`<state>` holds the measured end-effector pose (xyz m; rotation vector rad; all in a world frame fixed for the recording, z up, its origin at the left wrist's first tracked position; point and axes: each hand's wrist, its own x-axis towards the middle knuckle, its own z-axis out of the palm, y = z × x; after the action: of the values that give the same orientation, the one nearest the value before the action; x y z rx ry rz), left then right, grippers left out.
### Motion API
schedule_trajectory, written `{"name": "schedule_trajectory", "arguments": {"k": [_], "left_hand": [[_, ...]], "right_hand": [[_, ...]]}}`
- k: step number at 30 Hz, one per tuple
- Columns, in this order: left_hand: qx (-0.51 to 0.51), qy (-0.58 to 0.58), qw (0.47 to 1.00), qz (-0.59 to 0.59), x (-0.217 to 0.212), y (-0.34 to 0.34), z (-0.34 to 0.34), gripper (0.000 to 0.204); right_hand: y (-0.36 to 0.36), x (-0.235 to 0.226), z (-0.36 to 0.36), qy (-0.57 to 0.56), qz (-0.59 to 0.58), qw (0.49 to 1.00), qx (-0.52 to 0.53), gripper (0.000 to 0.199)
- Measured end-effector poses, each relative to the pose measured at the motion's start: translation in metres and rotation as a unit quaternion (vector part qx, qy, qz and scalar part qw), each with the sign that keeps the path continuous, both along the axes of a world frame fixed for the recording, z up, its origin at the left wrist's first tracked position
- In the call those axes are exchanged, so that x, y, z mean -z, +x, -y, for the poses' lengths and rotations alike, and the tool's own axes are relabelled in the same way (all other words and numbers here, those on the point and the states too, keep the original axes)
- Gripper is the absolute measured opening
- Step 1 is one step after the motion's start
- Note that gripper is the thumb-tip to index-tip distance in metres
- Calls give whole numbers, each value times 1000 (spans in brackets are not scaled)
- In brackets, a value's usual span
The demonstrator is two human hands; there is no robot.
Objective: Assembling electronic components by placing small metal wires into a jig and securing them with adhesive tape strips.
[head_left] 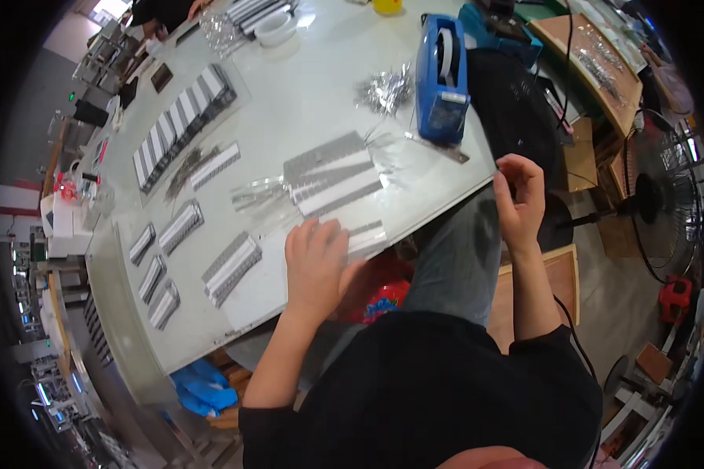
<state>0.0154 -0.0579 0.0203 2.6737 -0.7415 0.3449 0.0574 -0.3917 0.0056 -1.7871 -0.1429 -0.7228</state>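
My left hand [317, 266] lies palm down near the table's front edge, fingers spread and slightly bent. Beside its fingers is a short striped silver-and-white strip [366, 238], partly covered by the hand. Just beyond lies a stack of grey and white flat strips [332, 176] with thin wire-like ends fanning out on both sides. My right hand [521, 199] is raised by the table's right edge, its thumb and curled fingers drawn together; anything between the tips is too small to make out. A blue tape dispenser [443, 102] stands beyond it, near a thin metal ruler-like piece [439, 148].
Bundles of striped strips [184, 125] lie at the left, with smaller bundles [182, 225] nearer. A heap of silvery clippings [387, 91] sits left of the dispenser. A black stool seat [516, 105] and a standing fan [657, 199] are at the right.
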Motion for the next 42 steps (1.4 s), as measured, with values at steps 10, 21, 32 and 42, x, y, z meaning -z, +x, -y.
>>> {"name": "schedule_trajectory", "arguments": {"k": [10,21,32,42], "left_hand": [[-8,-67,998,-15,4,12,-9,54],[-153,-111,982,-26,-40,-23,-115,49],[-202,-65,976,-44,-31,-13,-133,59],[-39,-273,961,-24,6,-19,-56,32]], "right_hand": [[-6,15,-95,22,-25,987,-157,24],[49,-10,-139,-129,11,961,-245,27],[75,-30,-144,-389,-54,866,-308,57],[78,-18,-142,-402,57,873,-270,43]]}}
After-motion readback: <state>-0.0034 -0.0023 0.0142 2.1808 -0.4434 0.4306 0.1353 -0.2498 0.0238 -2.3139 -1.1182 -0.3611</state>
